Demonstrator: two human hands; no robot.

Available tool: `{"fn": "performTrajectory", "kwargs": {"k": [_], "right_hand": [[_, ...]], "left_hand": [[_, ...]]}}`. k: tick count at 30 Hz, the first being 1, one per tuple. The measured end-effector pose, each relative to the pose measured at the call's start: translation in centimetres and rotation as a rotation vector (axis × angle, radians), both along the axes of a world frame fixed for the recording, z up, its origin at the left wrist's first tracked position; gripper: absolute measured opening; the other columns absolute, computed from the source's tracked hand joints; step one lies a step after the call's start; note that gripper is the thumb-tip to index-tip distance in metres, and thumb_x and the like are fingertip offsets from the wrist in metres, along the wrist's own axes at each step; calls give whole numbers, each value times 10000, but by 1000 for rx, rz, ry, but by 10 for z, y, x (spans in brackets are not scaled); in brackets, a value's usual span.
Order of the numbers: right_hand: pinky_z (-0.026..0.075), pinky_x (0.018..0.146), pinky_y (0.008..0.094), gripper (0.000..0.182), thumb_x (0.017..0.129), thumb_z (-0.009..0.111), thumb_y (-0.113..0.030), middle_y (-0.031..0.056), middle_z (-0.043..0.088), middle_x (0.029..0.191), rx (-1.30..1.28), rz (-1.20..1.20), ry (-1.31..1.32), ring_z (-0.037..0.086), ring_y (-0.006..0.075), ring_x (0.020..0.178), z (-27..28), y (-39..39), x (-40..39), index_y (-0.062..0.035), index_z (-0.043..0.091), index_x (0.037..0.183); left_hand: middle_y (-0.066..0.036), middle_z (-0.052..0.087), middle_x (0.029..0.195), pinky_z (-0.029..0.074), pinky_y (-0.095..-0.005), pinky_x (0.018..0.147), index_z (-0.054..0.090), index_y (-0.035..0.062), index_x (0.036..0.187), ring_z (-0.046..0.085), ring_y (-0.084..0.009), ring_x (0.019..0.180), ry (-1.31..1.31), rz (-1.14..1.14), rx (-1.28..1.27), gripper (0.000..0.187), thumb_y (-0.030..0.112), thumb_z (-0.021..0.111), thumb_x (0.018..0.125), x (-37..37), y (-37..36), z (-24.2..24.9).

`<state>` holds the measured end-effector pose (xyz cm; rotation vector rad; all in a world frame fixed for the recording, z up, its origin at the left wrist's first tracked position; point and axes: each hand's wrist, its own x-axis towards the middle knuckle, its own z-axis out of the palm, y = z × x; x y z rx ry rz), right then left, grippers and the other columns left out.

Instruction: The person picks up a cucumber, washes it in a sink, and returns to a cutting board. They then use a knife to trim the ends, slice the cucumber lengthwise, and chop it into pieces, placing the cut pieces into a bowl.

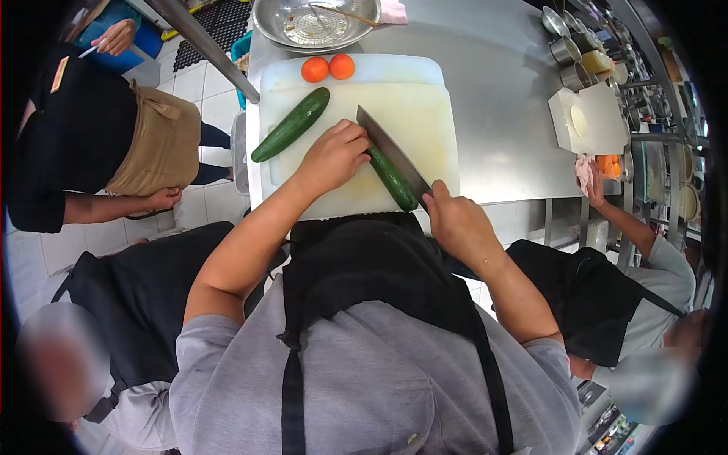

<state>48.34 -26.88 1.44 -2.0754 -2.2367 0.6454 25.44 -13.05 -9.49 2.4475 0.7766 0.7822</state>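
On the white cutting board (425, 114) lies a cucumber (393, 179), slanting down toward my apron. My left hand (335, 155) is closed over its far end, fingers curled and partly hiding it. A kitchen knife (390, 148) runs along the cucumber's right side, its wide blade pointing away from me. My right hand (459, 221) is wrapped round the knife's handle, close to the board's near edge. A second, whole cucumber (291, 124) rests on the board to the left of my left hand. Two tomatoes (328, 69) sit side by side at the board's far edge.
A metal colander (318, 23) with a thin stick across it stands behind the board. The steel table (500, 91) stretches right to a white open box (588, 117) and metal pots (565, 51). Co-workers stand on both sides; one person's hand (594, 184) holds a pink cloth.
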Motion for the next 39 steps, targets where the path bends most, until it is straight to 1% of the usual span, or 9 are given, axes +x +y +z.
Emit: {"fn": "performTrajectory", "kwargs": {"k": [5, 8, 15, 17, 20, 23, 28, 37, 39], "right_hand": [[515, 534, 560, 206, 1058, 505, -204, 216, 628, 598, -2, -3, -40, 652, 445, 578, -13, -8, -6, -12, 479, 986], [492, 541, 580, 221, 1063, 501, -217, 241, 623, 605, -40, -7, -44, 626, 472, 576, -6, -18, -4, -7, 468, 1001], [482, 496, 560, 204, 1055, 522, -190, 236, 608, 582, -122, 22, -42, 613, 470, 541, 2, -11, -3, -4, 458, 1001], [523, 546, 562, 213, 1065, 485, -206, 218, 635, 609, -187, 15, -102, 658, 445, 586, 5, -5, -4, -7, 457, 993], [534, 569, 567, 219, 1069, 471, -212, 232, 651, 637, -211, 11, -109, 672, 451, 617, 0, 6, -7, -5, 459, 999], [542, 595, 573, 232, 1074, 456, -222, 246, 661, 663, -137, -21, -25, 676, 468, 643, -46, 25, -19, 0, 463, 1007], [536, 608, 583, 243, 1076, 454, -233, 271, 660, 681, -97, -47, 11, 666, 493, 651, -60, 36, -25, 1, 472, 1015], [493, 599, 602, 244, 1059, 519, -231, 272, 627, 634, -39, -52, 16, 630, 507, 630, 0, 24, -14, -1, 484, 989], [494, 597, 598, 245, 1060, 518, -235, 268, 624, 626, -62, -54, 6, 629, 503, 623, 4, 18, -16, -2, 483, 989]], "left_hand": [[-72, 643, 1034, 535, -392, 879, 699, 30, 983, 607, -289, 1031, -8, -12, 34, 251, 56, 799, 754, 2, 3, -12], [-66, 645, 1029, 538, -386, 874, 698, 35, 974, 612, -282, 1029, -11, -10, 42, 243, 50, 794, 751, 1, 4, -15], [-55, 649, 1022, 542, -379, 873, 693, 52, 969, 624, -269, 1035, -35, 14, 46, 230, 77, 789, 762, 1, 5, -22], [-56, 650, 1017, 543, -380, 872, 692, 53, 971, 624, -269, 1033, -25, 21, 33, 225, 82, 785, 768, 0, 5, -22], [-60, 650, 1006, 543, -383, 872, 691, 54, 969, 624, -269, 1027, -20, 25, 11, 214, 85, 778, 777, 0, 6, -21], [-66, 649, 1000, 544, -387, 869, 692, 52, 961, 623, -272, 1019, -33, 32, 7, 203, 81, 776, 778, -1, 4, -25], [-70, 657, 1013, 547, -390, 866, 701, 47, 952, 627, -280, 1017, -54, 32, 35, 193, 69, 778, 776, 0, 1, -24], [-82, 669, 1028, 552, -378, 862, 715, 24, 956, 639, -282, 1027, -94, 45, 35, 184, 30, 772, 781, -10, 6, -23], [-85, 666, 1012, 556, -370, 849, 716, 25, 952, 646, -281, 1004, -130, 60, 106, 179, 14, 765, 781, -15, 7, -23]]}}
